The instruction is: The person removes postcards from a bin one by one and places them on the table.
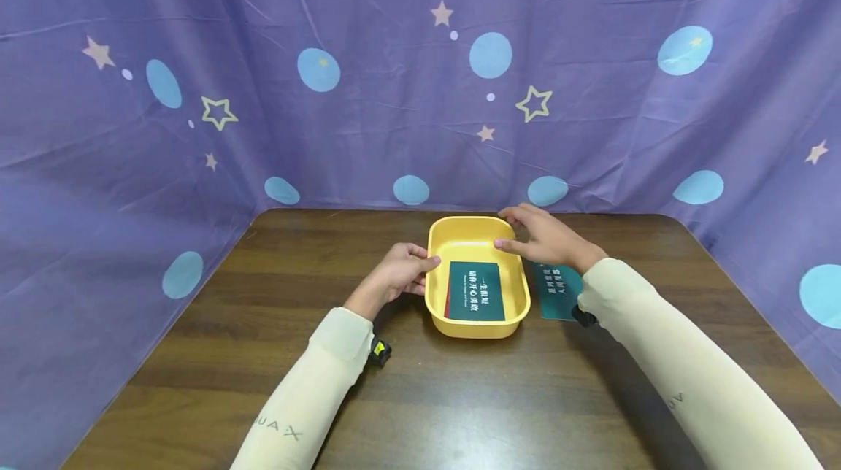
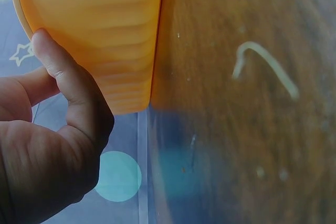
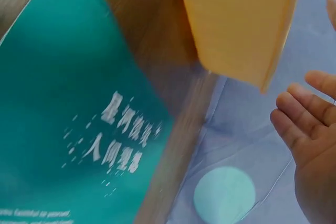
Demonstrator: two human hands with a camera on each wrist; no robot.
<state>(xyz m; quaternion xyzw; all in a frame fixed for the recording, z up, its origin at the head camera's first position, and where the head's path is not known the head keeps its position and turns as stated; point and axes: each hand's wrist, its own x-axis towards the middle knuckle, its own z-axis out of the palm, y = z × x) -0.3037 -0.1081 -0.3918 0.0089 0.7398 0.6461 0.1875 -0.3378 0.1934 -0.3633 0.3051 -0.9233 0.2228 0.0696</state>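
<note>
A yellow plastic basin stands on the table, and my left hand grips its left rim, thumb on the edge and fingers outside. In the left wrist view, the left thumb lies against the basin's rim. Inside the basin lies a dark teal booklet with white lettering and a red edge showing beneath it. My right hand hovers at the far right rim with its fingers spread; in the right wrist view they look apart from the basin. A second teal booklet lies right of the basin, partly hidden under the right forearm.
The brown wooden table ends at a purple curtain with stars and blue dots, which hangs behind it and on both sides. Dark wrist straps sit at both sleeves.
</note>
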